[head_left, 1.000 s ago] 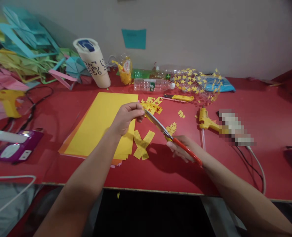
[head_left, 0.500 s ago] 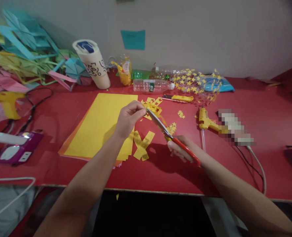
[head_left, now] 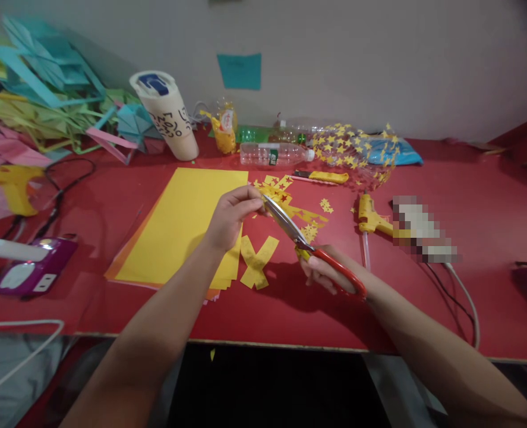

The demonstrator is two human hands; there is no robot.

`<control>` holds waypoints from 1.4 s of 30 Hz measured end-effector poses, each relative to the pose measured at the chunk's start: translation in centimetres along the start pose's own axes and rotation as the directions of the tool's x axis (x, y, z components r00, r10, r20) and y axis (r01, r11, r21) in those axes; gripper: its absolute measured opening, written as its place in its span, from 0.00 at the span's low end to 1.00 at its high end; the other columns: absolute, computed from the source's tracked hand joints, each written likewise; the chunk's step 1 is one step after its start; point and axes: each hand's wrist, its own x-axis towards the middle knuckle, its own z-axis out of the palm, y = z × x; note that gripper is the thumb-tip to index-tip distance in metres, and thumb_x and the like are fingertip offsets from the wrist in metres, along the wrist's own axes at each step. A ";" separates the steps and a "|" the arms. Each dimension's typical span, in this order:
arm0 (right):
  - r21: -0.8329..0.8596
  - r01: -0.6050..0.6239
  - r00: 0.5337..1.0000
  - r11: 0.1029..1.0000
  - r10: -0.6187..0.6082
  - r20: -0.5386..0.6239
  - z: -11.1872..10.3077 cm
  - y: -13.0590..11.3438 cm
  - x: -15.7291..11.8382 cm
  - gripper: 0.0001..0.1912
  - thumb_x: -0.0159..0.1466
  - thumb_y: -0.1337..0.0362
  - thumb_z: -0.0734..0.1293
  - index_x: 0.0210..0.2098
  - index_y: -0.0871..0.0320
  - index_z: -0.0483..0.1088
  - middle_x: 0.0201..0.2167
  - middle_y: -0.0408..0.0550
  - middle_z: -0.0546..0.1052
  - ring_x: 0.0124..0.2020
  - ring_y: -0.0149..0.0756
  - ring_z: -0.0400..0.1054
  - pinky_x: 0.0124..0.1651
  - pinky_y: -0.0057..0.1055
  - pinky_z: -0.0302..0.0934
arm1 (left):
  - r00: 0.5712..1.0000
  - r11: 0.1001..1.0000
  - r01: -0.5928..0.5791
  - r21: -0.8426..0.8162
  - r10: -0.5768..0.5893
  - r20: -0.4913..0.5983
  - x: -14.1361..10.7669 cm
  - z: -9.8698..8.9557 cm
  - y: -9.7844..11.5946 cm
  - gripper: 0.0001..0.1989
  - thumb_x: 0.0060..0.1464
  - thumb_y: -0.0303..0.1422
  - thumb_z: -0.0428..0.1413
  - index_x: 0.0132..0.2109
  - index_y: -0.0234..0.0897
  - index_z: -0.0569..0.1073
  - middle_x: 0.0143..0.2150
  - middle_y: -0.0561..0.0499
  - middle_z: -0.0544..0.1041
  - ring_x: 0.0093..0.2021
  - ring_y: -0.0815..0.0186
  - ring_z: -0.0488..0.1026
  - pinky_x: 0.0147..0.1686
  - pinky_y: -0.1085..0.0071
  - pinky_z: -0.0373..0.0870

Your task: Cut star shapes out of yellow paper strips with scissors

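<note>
"Where the red table [head_left: 316, 324] spreads below, how do the scissors [head_left: 305, 244] run?"

"Forward-left, from the right hand [head_left: 322, 272] curled around them to the left hand [head_left: 233, 215], pinched beside their tip [head_left: 267, 199], on what I can't tell."

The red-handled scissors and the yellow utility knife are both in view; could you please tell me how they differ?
The red-handled scissors are held in the right hand, while the yellow utility knife lies unheld on the table. The scissors show bare metal blades; the knife shows a ridged yellow body with a black section. Both are cutting tools.
</note>
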 end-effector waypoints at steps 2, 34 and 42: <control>-0.004 0.025 0.999 1.000 -0.025 0.025 -0.1 0.1 0.0 0.28 0.57 0.37 0.57 0.21 0.56 0.61 0.07 0.34 0.58 0.12 0.26 0.56 0.29 0.30 0.65 | 1.000 0.999 0.026 -0.040 -0.026 0.016 0.0 -0.1 0.0 0.04 0.42 0.29 0.55 0.23 0.36 0.69 0.23 0.54 0.71 0.26 0.72 0.68 0.32 0.72 0.68; -0.078 -0.050 0.992 0.996 0.041 -0.120 0.0 -0.3 0.2 0.24 0.54 0.44 0.64 0.18 0.56 0.56 0.08 0.34 0.57 0.11 0.24 0.53 0.22 0.28 0.57 | 0.971 0.910 -0.207 0.359 0.236 -0.038 -0.6 0.4 -0.6 0.07 0.50 0.29 0.53 0.24 0.36 0.68 0.25 0.53 0.67 0.28 0.71 0.66 0.33 0.70 0.64; -0.082 -0.154 0.981 0.985 0.143 -0.131 -0.2 -0.6 0.2 0.23 0.54 0.45 0.64 0.18 0.57 0.60 0.10 0.37 0.62 0.09 0.22 0.52 0.13 0.23 0.48 | 0.990 0.967 -0.129 0.220 0.138 -0.025 -0.1 -0.2 -0.5 0.06 0.46 0.29 0.56 0.23 0.35 0.70 0.22 0.55 0.69 0.25 0.73 0.67 0.30 0.73 0.65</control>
